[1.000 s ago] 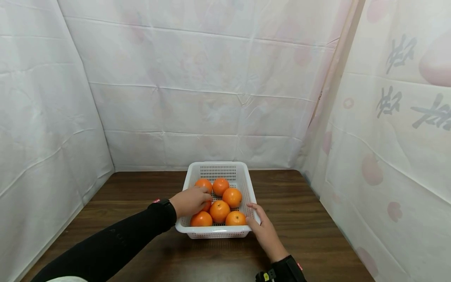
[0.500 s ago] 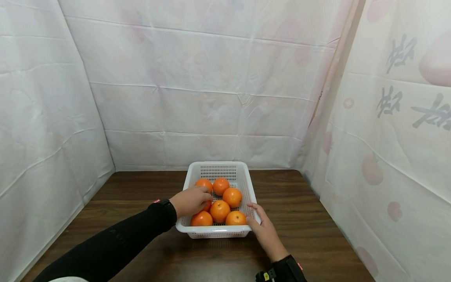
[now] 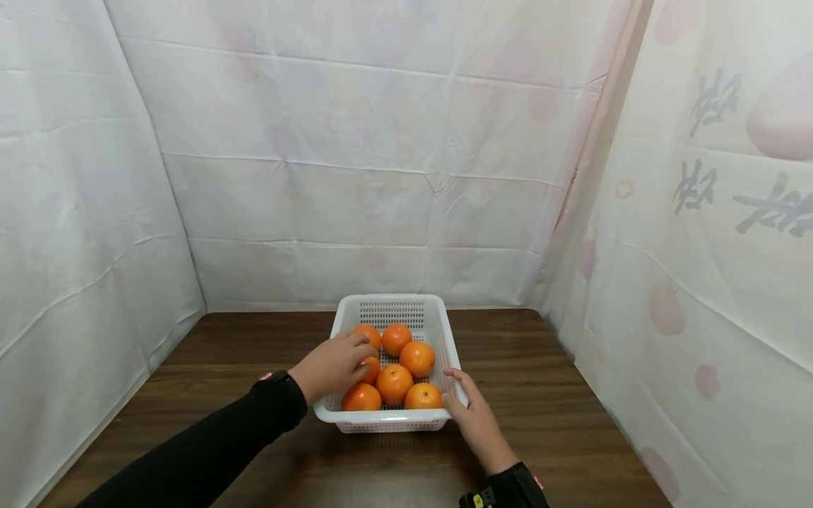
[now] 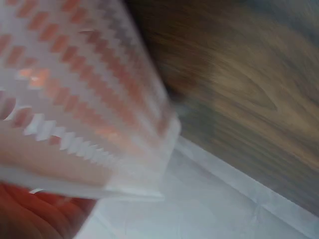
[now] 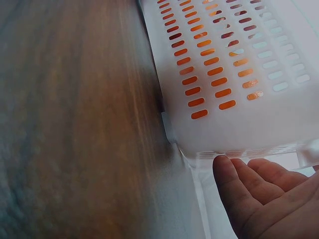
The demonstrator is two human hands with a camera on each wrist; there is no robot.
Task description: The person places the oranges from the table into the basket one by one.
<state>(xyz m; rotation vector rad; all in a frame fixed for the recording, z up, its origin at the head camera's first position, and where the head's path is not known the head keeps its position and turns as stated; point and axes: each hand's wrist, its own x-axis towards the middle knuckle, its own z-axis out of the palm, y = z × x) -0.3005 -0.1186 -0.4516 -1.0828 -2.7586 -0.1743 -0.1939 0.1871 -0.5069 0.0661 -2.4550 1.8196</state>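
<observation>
A white perforated plastic basket (image 3: 392,416) with several oranges (image 3: 394,384) in it stands on the table. My left hand (image 3: 333,367) is over the basket's left rim, its fingers loosely bent above an orange (image 3: 371,370) at the left side. That hand partly covers this orange and another orange (image 3: 368,336) behind it. In the blurred left wrist view, the left fingers (image 4: 45,211) show just past the basket's rim. My right hand (image 3: 478,422) grips the right rim near the front corner. The right wrist view shows its fingers (image 5: 227,174) against the rim from outside.
The basket sits on a dark brown wooden table (image 3: 267,346). White cloth (image 3: 356,141) hangs behind the table and along both sides. Black sleeves and wristbands cover both wrists.
My left hand has drawn back slightly to the left, showing more of the orange under it. The right hand keeps its hold on the basket rim.
</observation>
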